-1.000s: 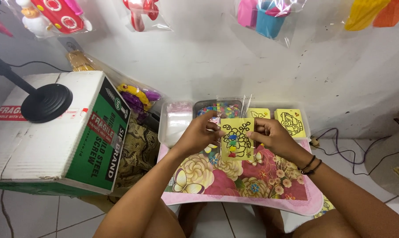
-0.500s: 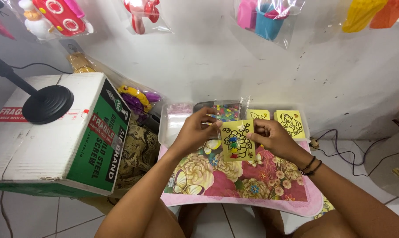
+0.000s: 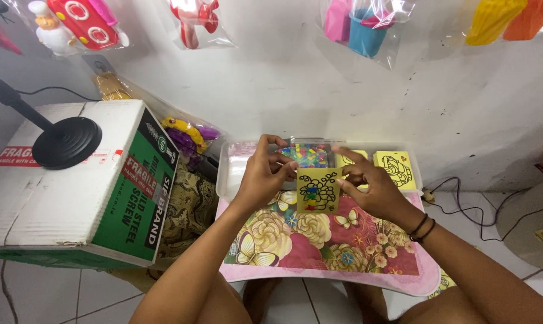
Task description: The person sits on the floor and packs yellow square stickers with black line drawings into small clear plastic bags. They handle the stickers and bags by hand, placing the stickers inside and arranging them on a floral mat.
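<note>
Seen from above, a person's right hand (image 3: 370, 186) pinches a small yellow card (image 3: 319, 191) printed with a black outline drawing, held upright just above a floral-patterned counter (image 3: 295, 240). The left hand (image 3: 264, 174) touches the card's left edge, fingers closed at it. Only a few cells are coloured — most stay bare yellow. A tray of coloured bits (image 3: 307, 156) sits just behind.

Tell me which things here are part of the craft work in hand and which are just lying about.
In use:
left hand
right hand
yellow outline card
coloured beads
clear tray
floral lap table

Lying about:
cardboard box
black stand base
bagged toys on wall
floor cables
</note>
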